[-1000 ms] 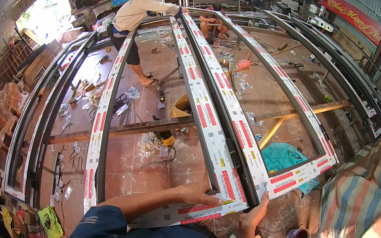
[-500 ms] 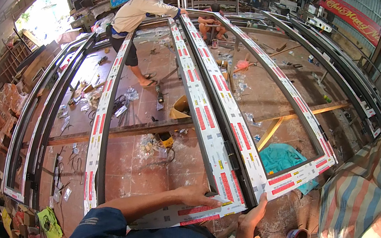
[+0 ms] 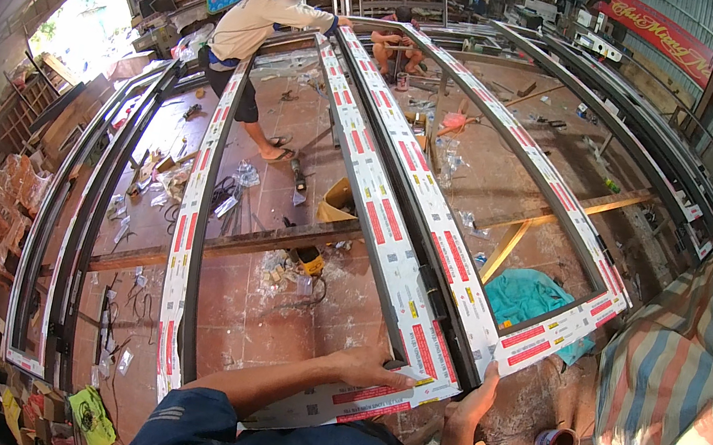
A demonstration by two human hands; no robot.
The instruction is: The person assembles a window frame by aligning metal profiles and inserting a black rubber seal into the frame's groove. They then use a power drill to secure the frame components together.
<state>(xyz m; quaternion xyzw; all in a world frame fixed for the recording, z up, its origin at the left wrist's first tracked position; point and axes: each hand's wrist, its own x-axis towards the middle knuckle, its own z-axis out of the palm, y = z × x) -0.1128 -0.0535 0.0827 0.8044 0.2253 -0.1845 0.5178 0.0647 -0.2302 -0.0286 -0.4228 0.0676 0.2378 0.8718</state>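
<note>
Two long door or window frames lie side by side, covered in white protective film with red labels. My left hand (image 3: 365,368) is closed over the near right corner of the left frame (image 3: 377,202), its fingers partly hidden behind the bar. My right hand (image 3: 471,404) grips the near end where the left and right frames meet, thumb up against the right frame (image 3: 536,333). A narrow dark gap runs between the two frames. At their far end a co-worker (image 3: 253,26) in a light long-sleeved top leans over, arms stretched to the frames.
Wooden beams (image 3: 249,247) support the frames above a littered tiled floor. A teal cloth (image 3: 525,296) lies under the right frame. A can (image 3: 558,442) stands at the near right, beside a striped tarp (image 3: 673,360). More frames (image 3: 54,257) lie left; another person (image 3: 397,46) sits far back.
</note>
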